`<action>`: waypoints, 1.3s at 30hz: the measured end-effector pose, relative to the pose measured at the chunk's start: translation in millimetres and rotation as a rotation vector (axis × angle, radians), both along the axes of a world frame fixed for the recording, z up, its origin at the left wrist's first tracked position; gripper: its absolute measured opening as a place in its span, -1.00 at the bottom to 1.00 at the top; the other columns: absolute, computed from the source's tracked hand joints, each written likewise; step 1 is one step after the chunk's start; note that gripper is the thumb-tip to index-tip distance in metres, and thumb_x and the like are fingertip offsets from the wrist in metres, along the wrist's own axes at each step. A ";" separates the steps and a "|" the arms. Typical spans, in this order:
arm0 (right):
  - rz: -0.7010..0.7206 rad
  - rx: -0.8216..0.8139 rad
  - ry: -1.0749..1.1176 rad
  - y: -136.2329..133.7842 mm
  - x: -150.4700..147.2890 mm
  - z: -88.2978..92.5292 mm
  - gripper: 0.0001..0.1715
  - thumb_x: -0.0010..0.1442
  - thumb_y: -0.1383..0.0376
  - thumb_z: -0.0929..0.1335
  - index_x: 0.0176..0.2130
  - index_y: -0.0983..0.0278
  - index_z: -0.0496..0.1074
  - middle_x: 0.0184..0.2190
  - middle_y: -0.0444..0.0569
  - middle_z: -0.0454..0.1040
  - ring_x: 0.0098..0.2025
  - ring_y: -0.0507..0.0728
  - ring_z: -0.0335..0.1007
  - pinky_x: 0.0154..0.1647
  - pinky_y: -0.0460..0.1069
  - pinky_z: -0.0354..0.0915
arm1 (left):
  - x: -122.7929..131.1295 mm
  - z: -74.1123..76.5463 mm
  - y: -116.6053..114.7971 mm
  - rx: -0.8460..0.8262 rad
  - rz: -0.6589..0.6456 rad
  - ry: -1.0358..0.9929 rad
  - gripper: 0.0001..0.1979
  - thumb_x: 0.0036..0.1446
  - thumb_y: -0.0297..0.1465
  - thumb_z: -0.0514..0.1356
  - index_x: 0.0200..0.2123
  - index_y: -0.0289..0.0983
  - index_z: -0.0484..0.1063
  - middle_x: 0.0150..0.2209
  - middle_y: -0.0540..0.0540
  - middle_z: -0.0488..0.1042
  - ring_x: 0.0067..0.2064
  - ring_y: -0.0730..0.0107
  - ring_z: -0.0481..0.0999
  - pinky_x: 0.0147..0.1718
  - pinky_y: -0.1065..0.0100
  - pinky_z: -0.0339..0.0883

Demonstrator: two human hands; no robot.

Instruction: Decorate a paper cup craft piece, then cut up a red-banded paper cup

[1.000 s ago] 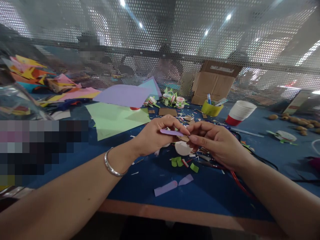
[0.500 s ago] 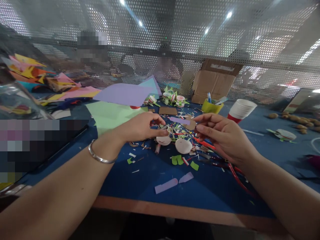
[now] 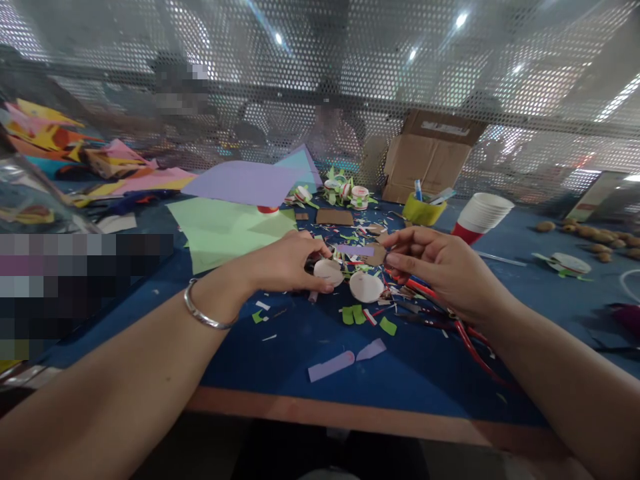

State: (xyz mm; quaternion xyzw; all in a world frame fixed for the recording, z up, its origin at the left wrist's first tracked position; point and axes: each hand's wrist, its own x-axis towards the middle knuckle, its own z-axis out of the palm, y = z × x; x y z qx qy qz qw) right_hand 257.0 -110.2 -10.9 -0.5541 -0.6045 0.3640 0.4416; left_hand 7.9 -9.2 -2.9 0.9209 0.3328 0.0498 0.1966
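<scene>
My left hand (image 3: 287, 263), a silver bangle on its wrist, is closed in a pinch on a white paper disc (image 3: 329, 272) lifted just above the blue table (image 3: 280, 360). My right hand (image 3: 440, 267) is pinched on a small brown cardboard piece with a purple paper strip (image 3: 356, 250) stuck to it, held level in front of the left hand. A second white disc (image 3: 366, 287) lies on the table under the hands, among green, red and white paper scraps. Red-handled scissors (image 3: 465, 340) lie under my right wrist.
Two purple offcuts (image 3: 345, 359) lie near the table's orange front edge. Light green (image 3: 225, 230) and purple (image 3: 245, 183) sheets lie at back left, beside heaps of coloured paper. A cardboard box (image 3: 430, 157), a yellow-green pot (image 3: 423, 212), stacked paper cups (image 3: 480, 217) and finished paper flowers (image 3: 345, 193) stand behind. A perforated screen closes the back.
My left hand let go of the purple strip, dropped to the scraps and picked up a white disc. My right hand kept the cardboard piece with the strip.
</scene>
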 end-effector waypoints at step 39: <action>0.373 0.255 -0.978 -7.4 -2.6 -2.7 -0.90 0.26 0.39 0.33 -0.31 0.27 0.45 -0.32 -0.03 0.45 -0.26 0.12 0.37 -0.25 -0.02 0.20 | 0.6 -2.8 -8.8 0.584 -0.055 -0.294 -0.35 0.03 -0.75 0.03 0.16 -0.15 0.35 -0.03 -0.15 0.24 0.02 0.21 0.39 0.05 0.17 0.38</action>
